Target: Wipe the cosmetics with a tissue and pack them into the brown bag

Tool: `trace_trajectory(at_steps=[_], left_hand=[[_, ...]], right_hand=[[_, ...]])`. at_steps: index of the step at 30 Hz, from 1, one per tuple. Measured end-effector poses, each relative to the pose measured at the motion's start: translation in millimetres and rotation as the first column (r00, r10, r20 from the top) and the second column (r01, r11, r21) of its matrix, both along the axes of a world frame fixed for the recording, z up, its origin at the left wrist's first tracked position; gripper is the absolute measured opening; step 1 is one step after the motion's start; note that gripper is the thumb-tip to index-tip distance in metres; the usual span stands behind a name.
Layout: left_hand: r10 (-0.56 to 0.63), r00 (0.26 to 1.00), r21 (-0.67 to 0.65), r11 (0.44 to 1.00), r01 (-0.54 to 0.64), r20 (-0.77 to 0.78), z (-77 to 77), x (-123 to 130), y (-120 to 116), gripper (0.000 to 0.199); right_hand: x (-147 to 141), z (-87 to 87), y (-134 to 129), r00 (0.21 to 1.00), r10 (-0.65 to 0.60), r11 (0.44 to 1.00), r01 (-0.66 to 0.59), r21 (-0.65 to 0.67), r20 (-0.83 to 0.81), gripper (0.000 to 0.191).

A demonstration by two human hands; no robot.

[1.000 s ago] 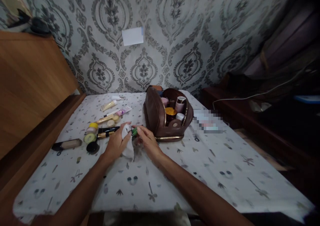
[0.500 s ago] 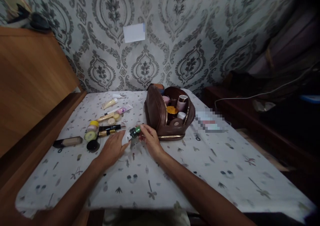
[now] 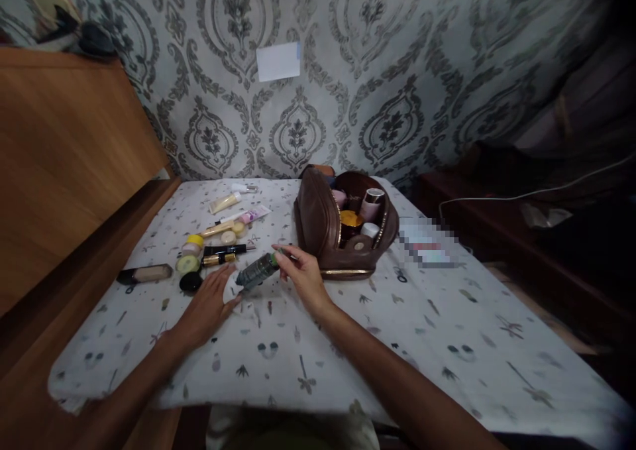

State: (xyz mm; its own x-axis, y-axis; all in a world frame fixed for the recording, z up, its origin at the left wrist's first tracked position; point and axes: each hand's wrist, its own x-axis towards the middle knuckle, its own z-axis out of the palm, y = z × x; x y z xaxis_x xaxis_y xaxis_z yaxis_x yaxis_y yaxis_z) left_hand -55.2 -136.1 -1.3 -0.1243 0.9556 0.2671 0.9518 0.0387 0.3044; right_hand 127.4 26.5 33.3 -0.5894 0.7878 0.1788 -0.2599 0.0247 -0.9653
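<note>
A small dark green bottle [image 3: 256, 272] with a brighter green end is held at a slant above the table. My right hand [image 3: 303, 274] pinches it by that green end. My left hand [image 3: 211, 304] is closed around a white wipe [image 3: 232, 288], which is pressed against the bottle's lower left end. Just right of my right hand stands an unzipped brown cosmetic bag [image 3: 348, 258] with jars and a pink bottle [image 3: 371, 205] inside. Beyond my left hand lie a black round lid [image 3: 190, 281] and a black tube [image 3: 223, 249].
More cosmetics spread over the left of the patterned tablecloth [image 3: 308, 344]: a yellow-lidded jar [image 3: 193, 241], a green round jar [image 3: 187, 264], a foundation tube [image 3: 149, 274], a pink-and-white tube [image 3: 256, 214]. A wooden cabinet [image 3: 74, 125] borders the left. A blurred flat item [image 3: 427, 242] lies right of the bag.
The wipe and my left hand have slid down and left along the bottle, so more of its dark green body shows. My right hand keeps its pinch. The view has shifted slightly.
</note>
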Motion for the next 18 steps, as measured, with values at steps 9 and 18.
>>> trace_trajectory(at_steps=[9,18], left_hand=[[-0.056,0.968,-0.007,0.998,0.059,0.243,53.2,40.6,37.8,0.043],[-0.084,0.854,-0.055,0.99,0.131,0.514,72.0,42.7,57.4,0.047]], right_hand=[[1.7,-0.5,-3.8,0.993,0.038,0.997,-0.03,0.075,-0.108,0.038],[6.1,5.7,-4.5,0.992,0.111,0.989,-0.103,0.109,-0.066,0.034]])
